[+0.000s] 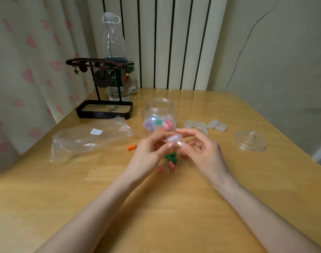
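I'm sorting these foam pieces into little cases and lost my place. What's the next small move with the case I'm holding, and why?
Probably lift the small clear case forward and drop it into the open jar. Both the left hand and right hand pinch it, it looks closed with a pinkish tint inside, and the jar just behind holds filled cases; its lid lies aside.

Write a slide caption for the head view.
Left hand and right hand pinch a clear case near the open jar.

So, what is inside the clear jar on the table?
The open jar holds small clear cases with purple, green and pink fillings. The left hand and right hand, pinching another case, cover its lower front; what lies there is hidden.
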`<state>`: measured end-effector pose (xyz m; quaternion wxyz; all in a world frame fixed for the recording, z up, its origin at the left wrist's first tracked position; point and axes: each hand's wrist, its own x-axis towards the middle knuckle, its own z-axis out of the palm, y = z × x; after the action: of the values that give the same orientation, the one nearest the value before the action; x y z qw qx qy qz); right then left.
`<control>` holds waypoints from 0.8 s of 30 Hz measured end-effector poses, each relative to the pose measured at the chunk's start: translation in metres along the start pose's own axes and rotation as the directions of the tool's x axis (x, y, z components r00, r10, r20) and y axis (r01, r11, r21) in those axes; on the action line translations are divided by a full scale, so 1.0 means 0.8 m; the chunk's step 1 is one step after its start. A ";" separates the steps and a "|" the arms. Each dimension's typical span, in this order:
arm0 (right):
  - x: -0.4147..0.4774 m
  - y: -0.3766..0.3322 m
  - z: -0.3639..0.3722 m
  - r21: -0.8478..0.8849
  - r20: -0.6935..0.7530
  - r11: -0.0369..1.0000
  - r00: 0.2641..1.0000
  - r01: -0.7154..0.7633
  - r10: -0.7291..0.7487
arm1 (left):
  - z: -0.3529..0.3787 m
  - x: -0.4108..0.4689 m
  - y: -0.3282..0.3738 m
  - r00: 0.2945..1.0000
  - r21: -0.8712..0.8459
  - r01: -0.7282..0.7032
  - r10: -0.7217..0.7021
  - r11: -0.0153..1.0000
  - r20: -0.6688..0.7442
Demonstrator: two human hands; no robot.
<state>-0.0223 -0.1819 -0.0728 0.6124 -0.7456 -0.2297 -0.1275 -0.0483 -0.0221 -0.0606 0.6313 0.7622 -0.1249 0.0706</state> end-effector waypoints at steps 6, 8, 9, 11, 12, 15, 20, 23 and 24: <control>0.004 -0.011 -0.017 0.130 0.073 0.991 0.997 -0.011 0.001 | 0.000 0.001 0.008 0.998 -0.149 -0.045 0.051 0.988 0.037; 0.004 -0.014 -0.019 0.122 0.079 0.992 0.997 -0.004 -0.005 | -0.002 0.000 0.012 0.994 -0.201 -0.029 0.048 0.979 0.094; 0.005 -0.014 -0.021 0.105 0.078 0.994 0.997 0.003 -0.012 | -0.003 0.000 0.015 0.991 -0.225 -0.019 0.048 0.974 0.123; 0.006 -0.015 -0.023 0.059 0.078 0.998 0.996 0.026 -0.031 | -0.004 0.000 0.019 0.988 -0.246 -0.011 0.049 0.969 0.149; 0.007 -0.016 -0.024 0.050 0.082 0.998 0.996 0.042 -0.046 | -0.004 0.000 0.020 0.987 -0.247 -0.012 0.051 0.969 0.151; 0.005 -0.020 -0.026 0.032 0.115 0.995 0.988 0.098 -0.101 | -0.008 0.002 0.016 0.990 -0.243 0.009 0.026 0.970 0.141; 0.007 -0.018 -0.024 0.077 0.196 0.993 0.975 0.090 -0.103 | -0.008 0.000 0.017 0.962 -0.204 0.132 -0.076 0.970 0.263; 0.007 -0.015 -0.025 0.074 0.222 0.997 0.975 0.011 -0.027 | -0.002 -0.004 0.017 0.922 -0.310 0.268 -0.150 0.912 0.357; 0.007 -0.016 -0.025 0.085 0.214 0.996 0.977 -0.003 -0.016 | -0.001 -0.003 0.016 0.908 -0.361 0.314 -0.167 0.878 0.384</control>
<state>-0.0218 -0.1985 -0.0548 0.6147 -0.7277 -0.3020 -0.0386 -0.0540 -0.0236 -0.0493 0.7509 0.6207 -0.1474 -0.1711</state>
